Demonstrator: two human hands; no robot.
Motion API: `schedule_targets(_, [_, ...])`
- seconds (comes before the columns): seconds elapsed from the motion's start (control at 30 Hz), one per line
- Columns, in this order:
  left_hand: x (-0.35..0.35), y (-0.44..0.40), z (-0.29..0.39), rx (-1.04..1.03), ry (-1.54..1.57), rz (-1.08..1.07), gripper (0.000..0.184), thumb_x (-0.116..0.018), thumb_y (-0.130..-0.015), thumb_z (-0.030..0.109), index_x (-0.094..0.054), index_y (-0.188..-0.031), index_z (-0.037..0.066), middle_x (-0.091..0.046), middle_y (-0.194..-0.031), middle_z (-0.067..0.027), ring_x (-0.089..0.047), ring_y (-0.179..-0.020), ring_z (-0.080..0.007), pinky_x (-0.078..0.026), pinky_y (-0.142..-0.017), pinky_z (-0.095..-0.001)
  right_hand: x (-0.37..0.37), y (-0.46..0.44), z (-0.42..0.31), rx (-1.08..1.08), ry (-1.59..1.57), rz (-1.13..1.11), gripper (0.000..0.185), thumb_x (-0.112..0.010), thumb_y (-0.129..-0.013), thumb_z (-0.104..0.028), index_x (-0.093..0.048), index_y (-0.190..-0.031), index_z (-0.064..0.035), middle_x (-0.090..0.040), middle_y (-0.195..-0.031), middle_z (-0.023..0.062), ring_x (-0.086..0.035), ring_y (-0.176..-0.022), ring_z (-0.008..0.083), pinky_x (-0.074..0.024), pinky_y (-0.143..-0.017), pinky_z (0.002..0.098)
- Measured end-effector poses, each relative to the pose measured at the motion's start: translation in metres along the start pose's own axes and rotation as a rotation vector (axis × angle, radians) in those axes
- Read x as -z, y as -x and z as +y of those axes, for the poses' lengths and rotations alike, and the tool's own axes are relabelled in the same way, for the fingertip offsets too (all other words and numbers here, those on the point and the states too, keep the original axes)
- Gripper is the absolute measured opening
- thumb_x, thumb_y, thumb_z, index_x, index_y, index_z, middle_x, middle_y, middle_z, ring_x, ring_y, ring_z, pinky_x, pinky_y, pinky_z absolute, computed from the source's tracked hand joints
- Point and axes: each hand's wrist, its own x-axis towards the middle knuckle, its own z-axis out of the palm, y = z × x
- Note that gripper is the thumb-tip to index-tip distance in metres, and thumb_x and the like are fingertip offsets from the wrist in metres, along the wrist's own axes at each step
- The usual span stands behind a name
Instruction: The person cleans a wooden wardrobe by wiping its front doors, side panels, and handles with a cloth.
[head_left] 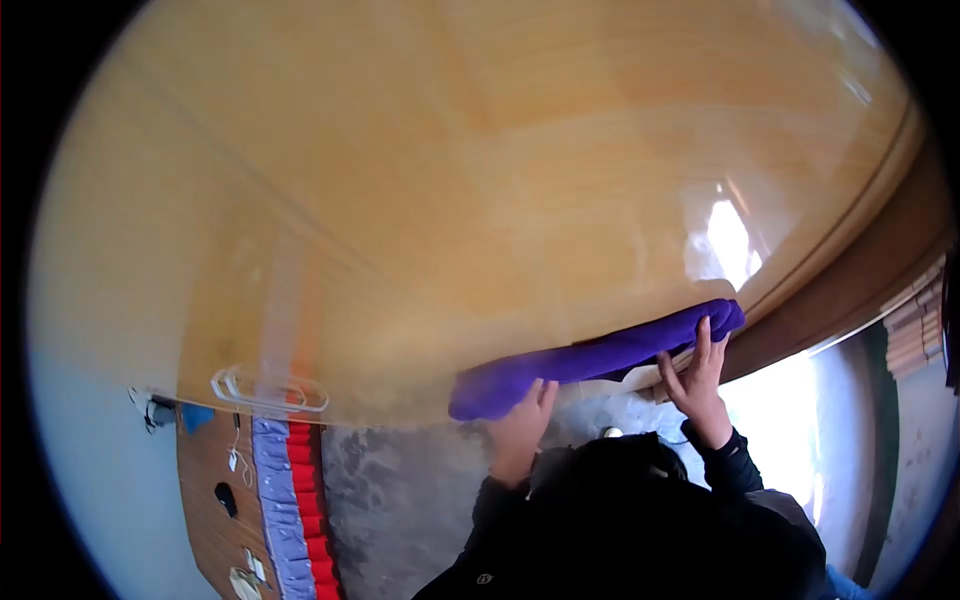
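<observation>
A purple cloth (590, 360), folded or rolled into a long narrow strip, lies slantwise along the near edge of a glossy wooden tabletop (440, 220). At the strip's left end my left hand (518, 425) grips the cloth, with fingers up against it and part of the palm side hidden. My right hand (697, 382) holds the other end; one finger reaches over the roll and the thumb sits apart, near its lower edge. A darker part of the cloth shows under the strip close to my right hand.
White hangers (268, 392) lie at the table's left edge. Lower left, a brown table (205, 480) carries a black mouse-like object (226, 498) and cables, beside grey and red pleated fabric (310, 500). Grey floor (390, 490) lies below. Stacked wooden pieces (915, 335) stand far right.
</observation>
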Motion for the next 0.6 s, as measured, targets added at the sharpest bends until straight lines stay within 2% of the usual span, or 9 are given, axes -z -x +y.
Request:
schedule_targets(0.1, [0.021, -0.006, -0.029, 0.051, -0.110, -0.052, 0.039, -0.064, -0.074, 0.049, -0.065, -0.087, 0.011, -0.063, -0.073, -0.0126, -0.060, -0.061, -0.0288, -0.049, -0.057, -0.0395, -0.024, -0.011, -0.032, 0.035, -0.012, 0.000, 0.091, -0.069, -0.073, -0.022, -0.012, -0.142, -0.0068, -0.022, -0.139, 0.0268, -0.018, -0.130, 0.0465, -0.0076, -0.103, 0.0587])
schedule_targets(0.13, [0.031, -0.020, -0.044, -0.113, -0.168, 0.164, 0.050, -0.064, -0.071, 0.055, -0.064, -0.088, 0.008, -0.063, -0.079, -0.0134, -0.061, -0.065, -0.0311, -0.050, -0.061, -0.0404, -0.031, -0.012, -0.039, 0.025, -0.035, -0.035, 0.095, -0.070, -0.073, -0.026, -0.007, -0.143, -0.0073, -0.020, -0.140, 0.0265, -0.016, -0.130, 0.0463, -0.0051, -0.104, 0.0581])
schedule_targets(0.27, [0.061, -0.049, -0.104, -0.186, -0.196, 0.253, 0.070, -0.062, -0.069, 0.062, -0.061, -0.102, 0.000, -0.061, -0.099, -0.0185, -0.059, -0.088, -0.0345, -0.047, -0.078, -0.0444, -0.039, -0.051, -0.099, 0.051, -0.039, 0.002, 0.099, -0.071, -0.071, -0.028, -0.005, -0.142, -0.0033, -0.022, -0.136, 0.0293, -0.023, -0.125, 0.0467, -0.0090, -0.103, 0.0557])
schedule_targets(0.3, [0.059, -0.042, -0.119, -0.037, 0.015, 0.066, 0.069, -0.062, -0.070, 0.060, -0.060, -0.104, 0.000, -0.059, -0.103, -0.0189, -0.056, -0.096, -0.0359, -0.043, -0.084, -0.0463, -0.044, -0.055, -0.108, 0.077, -0.031, -0.020, 0.099, -0.071, -0.071, -0.028, -0.005, -0.142, -0.0033, -0.022, -0.136, 0.0293, -0.023, -0.125, 0.0467, -0.0090, -0.103, 0.0557])
schedule_targets(0.4, [0.070, -0.052, -0.148, -0.127, -0.111, 0.371, 0.063, -0.065, -0.071, 0.053, -0.060, -0.105, 0.000, -0.058, -0.105, -0.0180, -0.054, -0.099, -0.0361, -0.041, -0.086, -0.0462, -0.064, -0.069, -0.131, 0.040, -0.140, 0.114, 0.106, -0.071, -0.071, -0.031, 0.003, -0.141, -0.0009, -0.021, -0.136, 0.0300, -0.024, -0.125, 0.0444, -0.0099, -0.103, 0.0533])
schedule_targets(0.47, [0.074, -0.052, -0.166, -0.031, 0.288, 0.065, 0.056, -0.066, -0.072, 0.047, -0.060, -0.104, 0.001, -0.059, -0.104, -0.0161, -0.055, -0.097, -0.0350, -0.042, -0.085, -0.0450, -0.081, -0.076, -0.155, -0.024, -0.263, 0.218, 0.106, -0.068, -0.074, -0.029, 0.009, -0.140, 0.0001, -0.017, -0.139, 0.0282, -0.021, -0.129, 0.0405, -0.0092, -0.105, 0.0497])
schedule_targets(0.5, [0.075, -0.055, -0.171, -0.018, 0.294, 0.078, 0.056, -0.066, -0.072, 0.047, -0.060, -0.104, 0.001, -0.059, -0.104, -0.0161, -0.055, -0.097, -0.0350, -0.042, -0.085, -0.0450, -0.087, -0.079, -0.164, -0.055, -0.349, 0.282, 0.105, -0.067, -0.075, -0.028, 0.011, -0.139, 0.0003, -0.015, -0.140, 0.0272, -0.020, -0.130, 0.0390, -0.0090, -0.106, 0.0482])
schedule_targets(0.57, [0.072, -0.051, -0.176, -0.111, 0.230, 0.252, 0.044, -0.075, -0.069, 0.040, -0.063, -0.100, 0.011, -0.061, -0.096, -0.0057, -0.059, -0.086, -0.0235, -0.048, -0.074, -0.0343, -0.088, -0.075, -0.175, -0.078, -0.399, 0.258, 0.102, -0.064, -0.078, -0.028, 0.011, -0.139, -0.0001, -0.009, -0.143, 0.0257, -0.015, -0.133, 0.0365, -0.0089, -0.107, 0.0464])
schedule_targets(0.6, [0.070, -0.046, -0.180, -0.102, 0.247, 0.246, 0.044, -0.075, -0.069, 0.040, -0.063, -0.100, 0.011, -0.061, -0.096, -0.0057, -0.059, -0.086, -0.0235, -0.048, -0.074, -0.0343, -0.091, -0.069, -0.177, -0.106, -0.310, 0.245, 0.100, -0.063, -0.079, -0.029, 0.011, -0.139, 0.0007, -0.007, -0.143, 0.0258, -0.015, -0.133, 0.0359, -0.0092, -0.107, 0.0464])
